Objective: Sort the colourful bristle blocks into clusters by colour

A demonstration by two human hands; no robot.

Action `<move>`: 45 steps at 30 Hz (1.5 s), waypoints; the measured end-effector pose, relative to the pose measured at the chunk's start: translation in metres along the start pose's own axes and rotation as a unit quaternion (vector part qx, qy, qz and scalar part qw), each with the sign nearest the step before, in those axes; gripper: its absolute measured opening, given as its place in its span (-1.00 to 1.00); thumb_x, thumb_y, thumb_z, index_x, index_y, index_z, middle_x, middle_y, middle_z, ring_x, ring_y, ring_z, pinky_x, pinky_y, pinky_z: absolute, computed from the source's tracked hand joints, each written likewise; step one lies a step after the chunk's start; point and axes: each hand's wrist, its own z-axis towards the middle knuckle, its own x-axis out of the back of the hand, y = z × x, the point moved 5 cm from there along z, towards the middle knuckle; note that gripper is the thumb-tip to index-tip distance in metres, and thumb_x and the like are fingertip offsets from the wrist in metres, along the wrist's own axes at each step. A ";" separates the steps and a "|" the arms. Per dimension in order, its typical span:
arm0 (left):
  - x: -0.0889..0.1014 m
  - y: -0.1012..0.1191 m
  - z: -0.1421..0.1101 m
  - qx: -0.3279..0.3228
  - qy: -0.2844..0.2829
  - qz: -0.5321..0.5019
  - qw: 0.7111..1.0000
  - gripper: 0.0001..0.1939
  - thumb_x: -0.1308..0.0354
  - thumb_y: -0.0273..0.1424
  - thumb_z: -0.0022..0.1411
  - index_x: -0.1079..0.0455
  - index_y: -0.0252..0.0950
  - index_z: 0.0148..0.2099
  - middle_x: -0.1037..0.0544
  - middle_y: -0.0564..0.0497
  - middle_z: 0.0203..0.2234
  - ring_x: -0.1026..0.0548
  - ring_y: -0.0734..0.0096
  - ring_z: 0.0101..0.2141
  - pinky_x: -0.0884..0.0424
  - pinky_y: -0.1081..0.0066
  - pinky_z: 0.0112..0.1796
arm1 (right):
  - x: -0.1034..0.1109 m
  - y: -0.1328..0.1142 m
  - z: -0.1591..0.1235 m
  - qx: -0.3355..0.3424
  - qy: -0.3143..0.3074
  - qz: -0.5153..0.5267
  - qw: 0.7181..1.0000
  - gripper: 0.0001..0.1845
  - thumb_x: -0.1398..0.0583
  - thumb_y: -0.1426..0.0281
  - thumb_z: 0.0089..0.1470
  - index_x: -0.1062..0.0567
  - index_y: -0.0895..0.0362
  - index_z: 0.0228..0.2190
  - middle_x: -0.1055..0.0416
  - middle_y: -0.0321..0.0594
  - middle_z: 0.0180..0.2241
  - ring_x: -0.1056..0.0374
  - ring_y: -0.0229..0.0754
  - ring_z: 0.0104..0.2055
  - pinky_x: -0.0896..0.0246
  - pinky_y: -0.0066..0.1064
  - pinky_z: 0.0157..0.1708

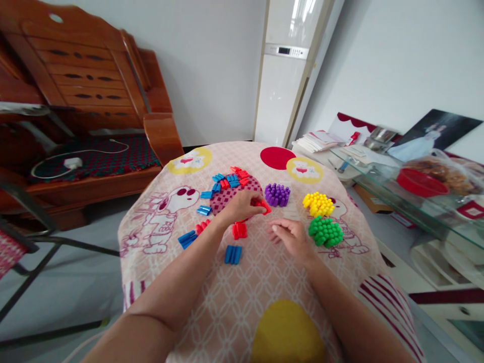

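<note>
Head view: the left hand [246,203] pinches a red plastic piece [266,206] near the purple peg cluster [277,195]; the right hand [290,237], loosely uncurled, seems empty; repositioning the piece, apparently in hand, calls for steady fingertips.

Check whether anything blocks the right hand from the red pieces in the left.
Nothing visible does: only tablecloth shows between the right hand and the red pieces in the left hand. The purple pieces stand farther back.

Soft, even light across the surface [212,307], white glare streaking the tall cabinet [282,91], dimness under the wooden seat [91,85], outer edges stretching and leaning!
</note>
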 end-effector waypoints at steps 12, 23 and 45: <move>-0.060 0.021 0.001 -0.024 -0.043 -0.004 0.999 -0.66 -0.15 -0.49 0.13 -0.46 -0.37 -0.01 -0.62 -0.03 -0.42 -0.54 0.40 -0.42 -0.38 0.48 -0.36 | 0.038 -0.003 0.006 0.040 0.154 -0.212 0.964 -0.62 -0.13 0.22 0.11 -0.56 0.19 -0.17 -0.57 -0.10 -0.39 -0.47 -0.12 -0.47 -0.38 -0.34 -0.44; 0.042 -0.030 -0.008 0.079 0.117 0.044 0.989 -0.75 -0.11 -0.36 0.10 -0.53 -0.35 -0.22 -0.55 0.05 -0.58 -0.49 0.45 -0.52 -0.34 0.52 -0.44 | 0.014 -0.008 0.008 0.106 0.121 -0.407 0.899 -0.48 -0.24 0.22 0.05 -0.43 0.17 0.02 -0.47 -0.05 -0.23 -0.41 -0.09 -0.27 -0.32 -0.31 -0.27; -0.018 0.013 -0.031 0.044 -0.162 0.303 0.938 -0.78 -0.26 -0.61 -0.08 -0.46 -0.31 -0.32 -0.58 -0.13 -0.28 -0.53 0.16 -0.24 -0.35 0.37 -0.29 | 0.033 -0.001 0.011 0.132 0.165 -0.369 0.905 -0.47 -0.16 0.39 0.06 -0.42 0.20 0.10 -0.51 0.02 -0.14 -0.43 0.00 -0.12 -0.32 -0.16 -0.05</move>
